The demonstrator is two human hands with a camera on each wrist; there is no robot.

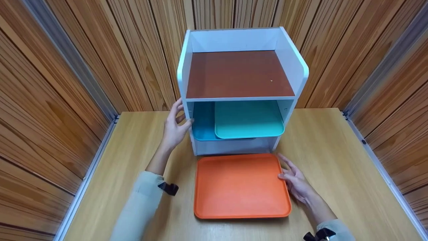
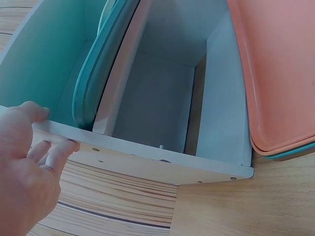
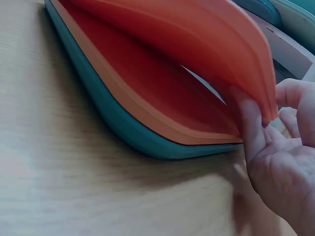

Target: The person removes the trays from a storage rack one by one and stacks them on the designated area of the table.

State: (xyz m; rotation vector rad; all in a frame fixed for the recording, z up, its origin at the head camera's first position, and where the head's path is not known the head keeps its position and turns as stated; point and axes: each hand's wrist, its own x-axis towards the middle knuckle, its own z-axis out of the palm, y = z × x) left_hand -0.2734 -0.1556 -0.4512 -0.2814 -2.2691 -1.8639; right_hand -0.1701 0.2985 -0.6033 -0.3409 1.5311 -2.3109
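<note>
A small white shelf unit (image 1: pixel 234 39) with a brown top board stands at the back. My left hand (image 1: pixel 175 129) grips the front edge of its left side panel, thumb inside and fingers outside in the left wrist view. In the middle compartment, a turquoise tray (image 1: pixel 249 118) overlaps a blue tray (image 1: pixel 203 122). In front of the unit lies a stack, where my right hand (image 1: pixel 297 183) pinches the right edge of the top orange tray (image 1: pixel 240 187). The right wrist view shows that tray tilted up off a second orange tray (image 3: pixel 167 132), with a teal tray (image 3: pixel 147 148) underneath.
The bottom compartment (image 2: pixel 155 93) of the unit shows bare grey walls in the left wrist view. Wood-grain panels (image 1: pixel 133 50) close off the back and sides, with metal rails (image 1: pixel 87 167) along the edges of the wooden tabletop (image 1: pixel 334 160).
</note>
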